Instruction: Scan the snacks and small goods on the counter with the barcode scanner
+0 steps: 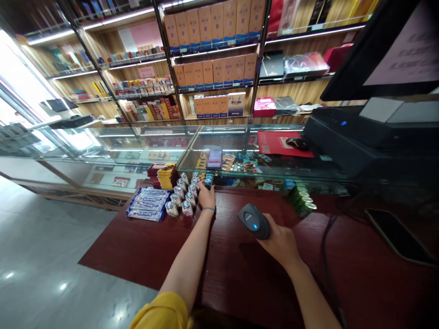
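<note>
My left hand (206, 195) reaches forward over the dark red counter (164, 246) and closes on a small blue-topped can (208, 182) at the right end of a cluster of several small cans (183, 194). My right hand (279, 242) grips a dark handheld barcode scanner (254, 221) with a blue light, its head pointing left toward the cans. The scanner's cable (324, 256) trails over the counter to the right.
Blue packets (148, 204) and a red-yellow stack of boxes (162, 175) lie left of the cans. A row of green cans (302, 198) stands to the right. Behind are glass display cases (240, 137), a mouse on a red pad (297, 143), a till monitor (384, 50), a phone (398, 237) and stocked shelves.
</note>
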`<act>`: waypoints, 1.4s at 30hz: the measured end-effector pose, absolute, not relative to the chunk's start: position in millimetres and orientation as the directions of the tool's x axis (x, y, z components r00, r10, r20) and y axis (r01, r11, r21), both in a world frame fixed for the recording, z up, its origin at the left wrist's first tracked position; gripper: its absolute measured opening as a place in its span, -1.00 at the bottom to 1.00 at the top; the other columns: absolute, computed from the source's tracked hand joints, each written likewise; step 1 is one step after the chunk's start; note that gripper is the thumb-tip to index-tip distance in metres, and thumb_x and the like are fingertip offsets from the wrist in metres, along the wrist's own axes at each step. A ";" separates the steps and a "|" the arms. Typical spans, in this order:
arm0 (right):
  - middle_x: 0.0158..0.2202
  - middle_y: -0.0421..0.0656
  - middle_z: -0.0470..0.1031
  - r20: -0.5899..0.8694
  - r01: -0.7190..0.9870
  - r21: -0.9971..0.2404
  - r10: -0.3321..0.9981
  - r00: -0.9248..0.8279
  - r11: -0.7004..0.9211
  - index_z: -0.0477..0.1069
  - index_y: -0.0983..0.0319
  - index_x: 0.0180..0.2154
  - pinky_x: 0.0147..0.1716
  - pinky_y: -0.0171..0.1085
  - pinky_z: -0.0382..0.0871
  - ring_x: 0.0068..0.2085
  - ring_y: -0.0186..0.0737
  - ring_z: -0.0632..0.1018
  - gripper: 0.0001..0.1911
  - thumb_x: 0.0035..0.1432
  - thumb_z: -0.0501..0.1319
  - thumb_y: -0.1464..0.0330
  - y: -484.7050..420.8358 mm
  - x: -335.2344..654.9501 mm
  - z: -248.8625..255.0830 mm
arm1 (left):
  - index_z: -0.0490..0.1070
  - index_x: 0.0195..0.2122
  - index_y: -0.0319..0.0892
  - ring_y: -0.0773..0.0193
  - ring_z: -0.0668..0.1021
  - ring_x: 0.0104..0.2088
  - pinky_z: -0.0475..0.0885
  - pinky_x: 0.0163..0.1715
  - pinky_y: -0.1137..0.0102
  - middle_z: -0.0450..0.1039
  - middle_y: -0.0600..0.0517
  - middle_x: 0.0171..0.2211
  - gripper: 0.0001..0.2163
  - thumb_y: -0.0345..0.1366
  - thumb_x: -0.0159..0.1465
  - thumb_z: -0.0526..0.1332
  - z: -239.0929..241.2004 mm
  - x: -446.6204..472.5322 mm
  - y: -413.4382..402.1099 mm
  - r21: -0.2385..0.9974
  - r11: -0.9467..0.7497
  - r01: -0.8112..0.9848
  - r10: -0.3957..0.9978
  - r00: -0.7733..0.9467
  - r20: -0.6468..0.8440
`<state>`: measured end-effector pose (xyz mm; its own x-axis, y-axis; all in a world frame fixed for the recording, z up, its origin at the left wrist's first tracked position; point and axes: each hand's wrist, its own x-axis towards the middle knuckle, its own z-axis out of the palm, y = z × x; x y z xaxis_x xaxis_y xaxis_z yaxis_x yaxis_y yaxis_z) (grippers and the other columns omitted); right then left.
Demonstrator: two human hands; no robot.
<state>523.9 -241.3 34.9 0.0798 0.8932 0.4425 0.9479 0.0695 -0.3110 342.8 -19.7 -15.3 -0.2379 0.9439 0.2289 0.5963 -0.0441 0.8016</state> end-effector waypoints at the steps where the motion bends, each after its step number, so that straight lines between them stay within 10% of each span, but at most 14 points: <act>1: -0.48 -0.16 0.59 0.443 0.948 -0.311 0.893 0.080 0.070 0.33 0.19 -0.07 -0.54 -0.30 0.24 -0.48 -0.07 0.62 -0.63 0.07 0.20 0.25 -241.3 524.4 34.3 | 0.15 0.17 -0.16 0.04 0.59 -0.02 0.44 -0.10 0.29 0.52 -0.21 0.01 -0.52 -0.28 0.26 0.26 -15.0 342.7 -20.2 0.800 -0.047 0.598 0.945 -0.233 0.229; 10: -0.45 -0.18 0.61 0.445 0.944 -0.325 0.873 0.201 -0.052 0.32 0.14 -0.06 -0.52 -0.30 0.24 -0.44 -0.06 0.63 -0.61 0.04 0.23 0.26 -241.2 533.0 33.0 | -0.13 0.39 -0.13 -0.03 0.46 0.16 0.38 0.09 0.20 0.30 -0.23 0.23 -0.19 -0.21 0.22 0.31 -15.3 340.1 -29.4 0.759 -0.214 0.615 0.924 -0.124 0.361; 21: -0.51 -0.13 0.58 0.521 0.856 -0.421 0.693 0.498 -0.299 0.39 0.18 -0.21 -0.52 -0.29 0.23 -0.47 -0.06 0.61 -0.73 0.08 0.20 0.19 -250.7 566.9 45.7 | 0.15 0.25 -0.24 0.00 0.23 0.30 0.09 0.32 0.06 0.20 -0.27 0.22 -0.43 -0.17 0.27 0.25 -11.0 364.3 -52.1 0.634 -0.630 0.449 0.678 -0.080 0.731; 42: -0.26 0.11 0.61 0.393 0.503 -0.764 0.325 0.860 -0.406 0.45 0.33 -0.01 -0.38 -0.14 0.41 -0.30 0.09 0.61 -0.41 0.03 0.21 0.07 -290.1 645.3 38.0 | 0.32 0.13 -0.08 0.17 0.42 -0.05 0.41 0.01 0.21 0.23 -0.10 -0.03 -0.52 -0.42 0.17 0.32 -19.3 574.5 -156.0 0.820 -0.571 -0.040 0.665 0.563 0.491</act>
